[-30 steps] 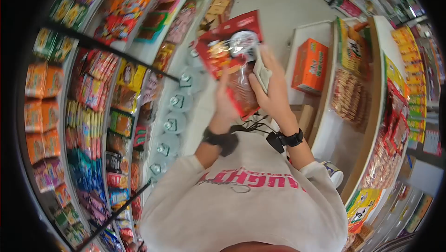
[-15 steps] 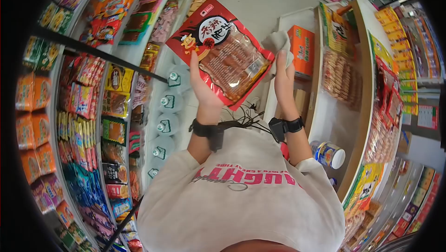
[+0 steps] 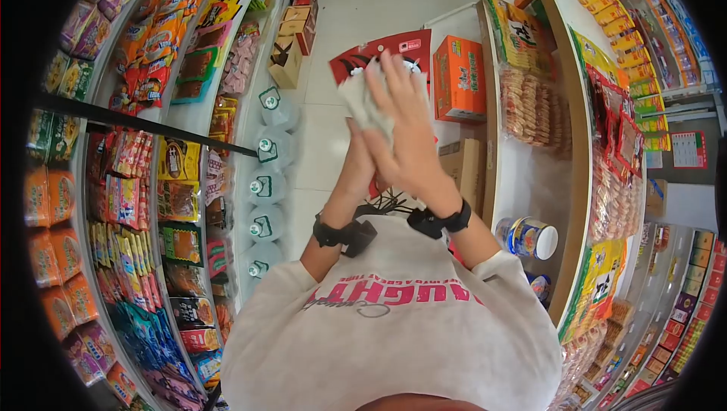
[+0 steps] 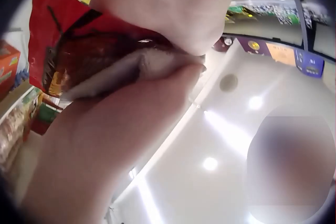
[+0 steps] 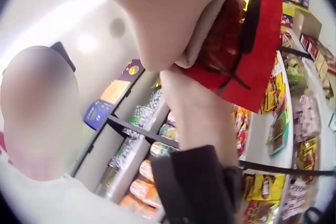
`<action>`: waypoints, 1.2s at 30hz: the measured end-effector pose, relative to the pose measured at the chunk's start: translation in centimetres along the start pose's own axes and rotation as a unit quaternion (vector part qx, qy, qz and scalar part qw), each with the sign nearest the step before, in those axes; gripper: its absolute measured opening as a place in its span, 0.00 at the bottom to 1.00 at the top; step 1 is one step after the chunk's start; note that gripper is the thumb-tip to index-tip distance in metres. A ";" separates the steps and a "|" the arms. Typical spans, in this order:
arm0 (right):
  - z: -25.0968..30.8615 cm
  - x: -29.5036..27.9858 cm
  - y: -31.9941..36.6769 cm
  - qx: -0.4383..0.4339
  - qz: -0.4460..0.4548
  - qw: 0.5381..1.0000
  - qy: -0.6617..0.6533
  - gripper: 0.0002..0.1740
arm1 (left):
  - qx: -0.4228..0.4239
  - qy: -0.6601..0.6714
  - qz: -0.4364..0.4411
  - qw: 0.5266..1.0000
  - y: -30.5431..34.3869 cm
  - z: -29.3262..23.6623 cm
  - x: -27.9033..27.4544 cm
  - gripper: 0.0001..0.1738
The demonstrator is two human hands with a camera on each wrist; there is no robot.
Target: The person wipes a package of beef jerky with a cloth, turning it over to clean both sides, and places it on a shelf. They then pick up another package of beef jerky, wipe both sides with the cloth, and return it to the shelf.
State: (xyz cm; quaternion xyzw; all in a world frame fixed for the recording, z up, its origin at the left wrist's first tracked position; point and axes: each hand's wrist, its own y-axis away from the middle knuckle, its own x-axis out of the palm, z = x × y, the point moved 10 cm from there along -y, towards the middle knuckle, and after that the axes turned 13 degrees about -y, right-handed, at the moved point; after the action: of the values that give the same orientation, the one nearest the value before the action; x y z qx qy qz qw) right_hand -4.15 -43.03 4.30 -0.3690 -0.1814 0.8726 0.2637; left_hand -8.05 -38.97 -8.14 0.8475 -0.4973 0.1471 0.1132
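In the head view, a red snack packet (image 3: 415, 42) stands in front of the chest, its top edge showing above the hands. My left hand (image 3: 350, 180) holds it from the lower left, its fingers hidden behind the packet. Across the packet's front lies my right hand (image 3: 413, 142), fingers straight and spread, pressing a whitish cloth (image 3: 353, 97) against it. The cloth (image 4: 147, 65) shows in the left wrist view as a fold between the hands, beside the red packet (image 4: 46, 35). In the right wrist view the cloth's edge (image 5: 206, 27) lies along the packet (image 5: 265, 50).
Shelves of bagged snacks (image 3: 182, 244) line the left, with large water bottles (image 3: 265, 188) on the floor along them. At right, a white shelf unit holds an orange box (image 3: 460, 78), bagged goods (image 3: 530, 112) and a can (image 3: 534, 238). Cardboard boxes (image 3: 291, 51) stand farther down the aisle.
The right hand has moved left with the cloth, from the packet's right side onto its front. The packet's printed face, visible half a second ago, is now mostly covered.
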 end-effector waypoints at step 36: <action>-8.6 -2.1 8.5 0.352 -0.053 0.861 -0.363 0.19 | 0.004 -0.024 -0.219 0.975 -0.1 -2.3 -4.3 0.34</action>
State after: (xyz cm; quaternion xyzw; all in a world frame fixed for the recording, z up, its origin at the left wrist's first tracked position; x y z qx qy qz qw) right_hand 0.71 -49.96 -4.62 0.1018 0.0351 0.9352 0.3373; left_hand -10.32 -34.65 -7.55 0.9397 -0.3016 0.1001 0.1269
